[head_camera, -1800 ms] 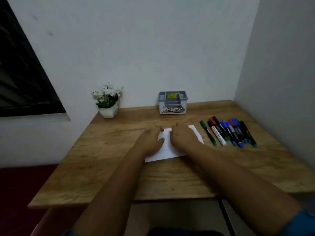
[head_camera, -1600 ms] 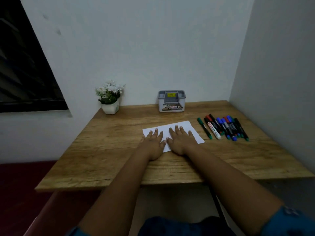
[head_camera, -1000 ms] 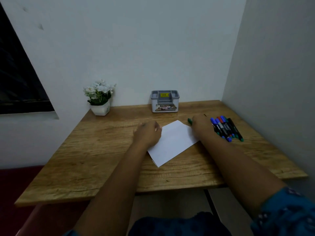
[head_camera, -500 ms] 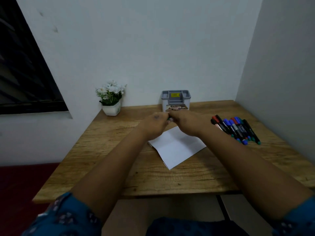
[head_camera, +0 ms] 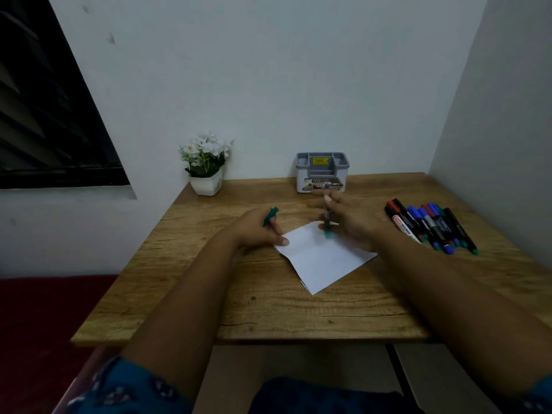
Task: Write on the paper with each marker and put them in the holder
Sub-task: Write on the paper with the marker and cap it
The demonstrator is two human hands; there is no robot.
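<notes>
The wooden desk (head_camera: 191,294) carries the white paper (head_camera: 322,261) at centre, the empty grey holder (head_camera: 322,171) behind. The right hand (head_camera: 352,222) pinches the uncapped green marker (head_camera: 327,222), tip down over the paper's far corner; the left hand (head_camera: 257,231) grips its green cap (head_camera: 271,216) — best pin the sheet with those fingers while writing.

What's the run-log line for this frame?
stage: first marker uncapped | left hand: holds green cap | right hand: holds green marker over paper | holder: no markers visible

Person's forearms bare; teal sleeve (head_camera: 131,386) with small pale print nearest the table (head_camera: 179,294) front edge
</notes>
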